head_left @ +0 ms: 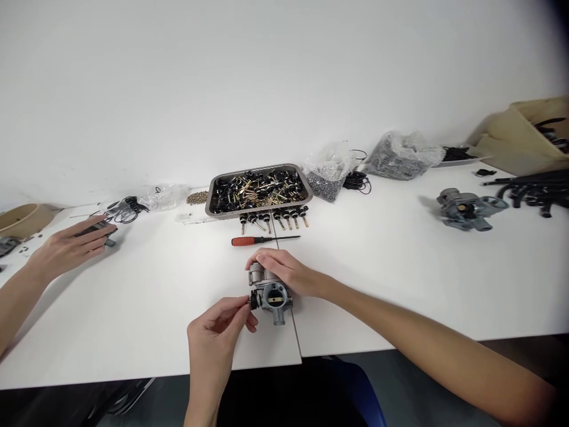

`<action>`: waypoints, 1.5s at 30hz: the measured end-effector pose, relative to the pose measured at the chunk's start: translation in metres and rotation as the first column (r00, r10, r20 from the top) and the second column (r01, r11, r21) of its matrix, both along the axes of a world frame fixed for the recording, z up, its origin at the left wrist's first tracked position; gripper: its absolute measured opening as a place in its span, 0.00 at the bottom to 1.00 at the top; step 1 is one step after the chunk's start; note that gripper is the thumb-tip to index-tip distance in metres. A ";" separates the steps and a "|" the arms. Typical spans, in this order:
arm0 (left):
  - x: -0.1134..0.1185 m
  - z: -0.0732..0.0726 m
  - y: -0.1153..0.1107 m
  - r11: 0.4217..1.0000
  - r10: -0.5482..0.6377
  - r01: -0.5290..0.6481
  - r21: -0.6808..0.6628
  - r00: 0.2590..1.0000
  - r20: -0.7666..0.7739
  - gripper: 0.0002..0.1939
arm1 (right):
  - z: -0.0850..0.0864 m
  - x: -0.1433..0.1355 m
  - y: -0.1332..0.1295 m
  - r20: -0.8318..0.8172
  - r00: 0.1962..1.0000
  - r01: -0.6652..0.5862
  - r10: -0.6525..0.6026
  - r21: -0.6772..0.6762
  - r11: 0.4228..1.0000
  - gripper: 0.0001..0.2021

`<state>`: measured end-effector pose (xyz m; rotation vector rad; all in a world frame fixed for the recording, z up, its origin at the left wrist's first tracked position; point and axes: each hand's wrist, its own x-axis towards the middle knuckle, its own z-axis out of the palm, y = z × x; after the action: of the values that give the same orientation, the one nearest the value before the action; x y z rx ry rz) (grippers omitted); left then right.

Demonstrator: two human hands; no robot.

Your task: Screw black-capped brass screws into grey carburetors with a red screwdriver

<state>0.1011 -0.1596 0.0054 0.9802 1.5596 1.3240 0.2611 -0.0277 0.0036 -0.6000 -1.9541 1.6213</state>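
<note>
A grey metal carburetor (275,293) lies on the white table in front of me, its round bore facing me with a brass strip across it. My right hand (284,270) is wrapped over its far side and steadies it against the table. On the carburetor's left side sits a black ribbed knob (255,300), pinched between the thumb and fingers of my left hand (222,329). Just beyond lies a screwdriver (265,240) with a red and black handle. Several black-headed parts with brass stems (290,219) are lined up behind it.
A metal tray (213,204) of black and brass parts stands at the back. Plastic bags (400,157), a second carburetor (466,209), black hoses (542,190) and a beige bin (502,133) are to the right. At left, another person's hand (66,249) covers a dark part.
</note>
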 end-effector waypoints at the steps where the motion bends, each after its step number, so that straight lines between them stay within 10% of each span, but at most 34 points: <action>1: 0.001 0.000 0.000 1.000 -0.003 0.003 0.021 1.000 0.000 0.10 | 0.000 0.000 0.000 -0.001 1.000 0.000 0.000 0.003 1.000 0.23; 28: -0.008 0.013 -0.004 0.999 0.046 -0.044 0.023 0.989 -0.142 0.11 | -0.002 0.005 0.006 -0.022 0.999 -0.040 0.040 -0.004 0.999 0.26; 37: -0.068 0.043 0.120 0.923 -0.223 0.376 0.078 0.689 -0.689 0.13 | -0.008 0.006 0.013 -0.023 0.998 0.055 -0.056 -0.061 0.997 0.26; 41: -0.064 0.026 0.158 0.771 -0.475 0.628 -0.108 0.453 -0.755 0.15 | -0.008 0.007 0.016 -0.032 0.998 0.054 -0.055 -0.040 0.998 0.26; 45: -0.062 -0.003 0.162 0.753 -0.463 0.656 -0.055 0.469 -0.752 0.14 | -0.010 0.008 0.017 -0.025 0.998 0.062 -0.064 -0.056 0.997 0.25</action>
<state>0.0396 0.0023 0.0023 2.1868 1.3760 0.6297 0.2689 -0.0103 -0.0069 -0.6511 -1.8583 1.6403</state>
